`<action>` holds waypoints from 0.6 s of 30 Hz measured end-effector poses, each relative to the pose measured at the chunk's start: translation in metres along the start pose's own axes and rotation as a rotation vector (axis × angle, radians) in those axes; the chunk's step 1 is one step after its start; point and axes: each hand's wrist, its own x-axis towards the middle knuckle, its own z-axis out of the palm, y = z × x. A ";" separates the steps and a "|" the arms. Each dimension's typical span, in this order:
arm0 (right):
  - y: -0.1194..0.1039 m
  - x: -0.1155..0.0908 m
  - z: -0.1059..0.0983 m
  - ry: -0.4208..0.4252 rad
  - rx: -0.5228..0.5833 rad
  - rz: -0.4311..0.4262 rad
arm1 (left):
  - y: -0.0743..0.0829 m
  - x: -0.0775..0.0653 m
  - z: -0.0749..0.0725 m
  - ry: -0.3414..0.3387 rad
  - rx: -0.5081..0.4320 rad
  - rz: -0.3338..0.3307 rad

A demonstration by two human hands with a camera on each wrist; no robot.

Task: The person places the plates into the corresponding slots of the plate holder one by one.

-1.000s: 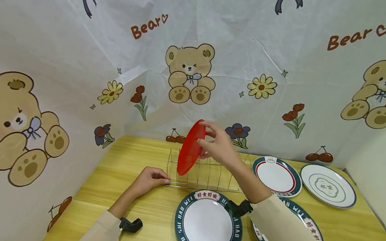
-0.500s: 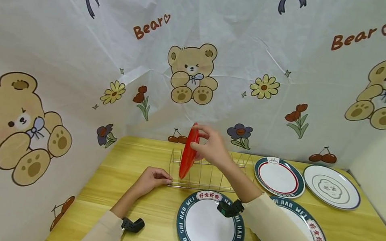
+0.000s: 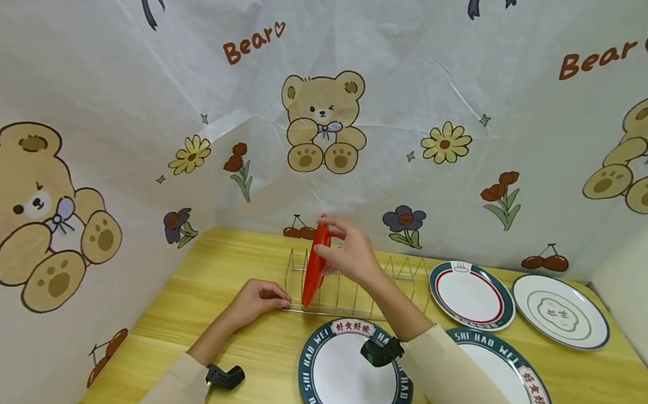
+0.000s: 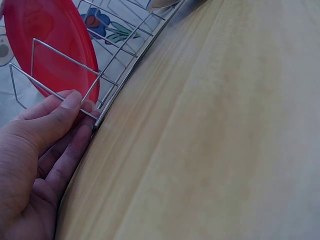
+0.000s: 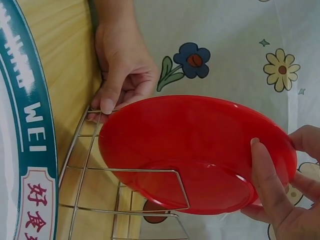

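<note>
A red plate stands on edge, nearly upright, at the left end of a wire dish rack. My right hand pinches its upper rim, thumb on one face and fingers on the other, as the right wrist view shows on the plate. The plate's lower edge sits between the rack's wires. At the rack's front left corner, my left hand pinches the wire frame. In the left wrist view the thumb and fingers of that hand close on the end wire, right beside the plate.
A green-rimmed white plate lies flat in front of the rack. Another green-rimmed plate is partly under my right sleeve. Two more plates, one with a red ring and one with a grey motif, lie at the back right.
My right hand has lowered the red plate and turned it from tilted to nearly upright, edge-on, between the rack's wires. The left hand keeps its hold on the rack corner.
</note>
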 end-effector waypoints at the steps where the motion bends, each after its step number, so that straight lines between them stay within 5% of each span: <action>1: 0.000 -0.001 0.000 -0.006 -0.001 0.001 | 0.000 0.000 0.000 0.000 0.004 -0.001; 10: 0.004 -0.010 -0.004 -0.075 -0.070 -0.073 | 0.000 0.001 -0.001 -0.012 0.030 -0.013; 18: 0.009 -0.040 -0.037 -0.111 -0.140 -0.079 | 0.000 0.000 0.001 -0.011 0.008 0.003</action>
